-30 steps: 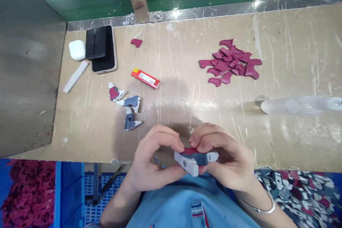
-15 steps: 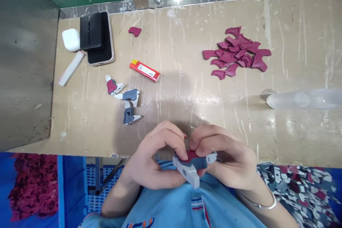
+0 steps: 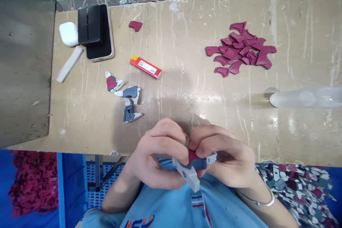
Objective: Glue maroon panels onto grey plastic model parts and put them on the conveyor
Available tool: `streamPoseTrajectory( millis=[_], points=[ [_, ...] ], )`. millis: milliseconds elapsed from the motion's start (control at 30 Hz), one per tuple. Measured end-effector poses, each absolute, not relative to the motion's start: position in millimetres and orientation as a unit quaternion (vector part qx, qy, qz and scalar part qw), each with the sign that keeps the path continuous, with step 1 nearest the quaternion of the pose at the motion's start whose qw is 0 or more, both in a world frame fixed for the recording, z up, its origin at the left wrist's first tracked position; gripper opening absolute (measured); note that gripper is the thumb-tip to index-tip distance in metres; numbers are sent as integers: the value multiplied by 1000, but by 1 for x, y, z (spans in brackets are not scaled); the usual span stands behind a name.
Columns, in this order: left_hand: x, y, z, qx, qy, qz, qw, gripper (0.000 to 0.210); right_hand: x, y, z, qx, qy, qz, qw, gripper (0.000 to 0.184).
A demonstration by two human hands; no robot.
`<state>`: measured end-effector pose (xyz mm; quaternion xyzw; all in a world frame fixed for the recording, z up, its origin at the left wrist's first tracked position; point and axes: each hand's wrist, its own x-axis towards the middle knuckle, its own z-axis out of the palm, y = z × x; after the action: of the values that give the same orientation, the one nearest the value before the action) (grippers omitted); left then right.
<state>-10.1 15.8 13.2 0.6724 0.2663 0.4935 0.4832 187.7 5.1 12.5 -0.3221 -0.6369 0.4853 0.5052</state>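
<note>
Both hands grip one small plastic part (image 3: 190, 175), light grey and dark grey-blue with a maroon insert (image 3: 194, 156) on its upper side. My left hand (image 3: 162, 156) pinches its left end between thumb and fingers, index fingertip against the maroon piece. My right hand (image 3: 224, 156) closes on the right end, fingertips pressing near the maroon edge. The fingers hide some of the part. Beyond my left hand lie similar pieces on the bench: one with a maroon face (image 3: 111, 83) and two grey-blue and white ones, among them a dark-faced piece (image 3: 129, 113).
Loose maroon pieces (image 3: 240, 50) form a pile at back right; a single maroon piece (image 3: 135, 25) lies apart. A red packet (image 3: 146, 67), a phone (image 3: 108, 51) under a black case, and a translucent bottle (image 3: 307, 98) rest on the bench. Bins of maroon and mixed parts (image 3: 299, 192) stand below.
The view has shifted slightly, so the bench items sit a little higher. Both hands keep hold of the part, with the left fingers slightly moved over the maroon insert.
</note>
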Motion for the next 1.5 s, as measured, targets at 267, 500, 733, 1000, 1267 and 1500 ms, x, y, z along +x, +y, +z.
streamPoseTrajectory(
  millis=[267,500,733,1000,1267,1500],
  points=[
    [-14,15,14,651,285,471,523,29,189,4,11,-325,-640,478,506,8],
    [-21,8,20,437,304,398,747,49,195,7,8,-329,-672,420,514,10],
    [-11,11,26,317,349,426,772,24,185,-2,9,-416,-598,467,501,46],
    [5,8,15,312,400,534,677,24,179,-12,7,-426,-562,473,528,44],
    [-1,18,28,389,410,423,709,34,183,-2,8,-420,-664,417,457,19],
    [-3,19,22,399,399,421,710,29,183,3,5,-399,-694,397,449,15]
  ],
)
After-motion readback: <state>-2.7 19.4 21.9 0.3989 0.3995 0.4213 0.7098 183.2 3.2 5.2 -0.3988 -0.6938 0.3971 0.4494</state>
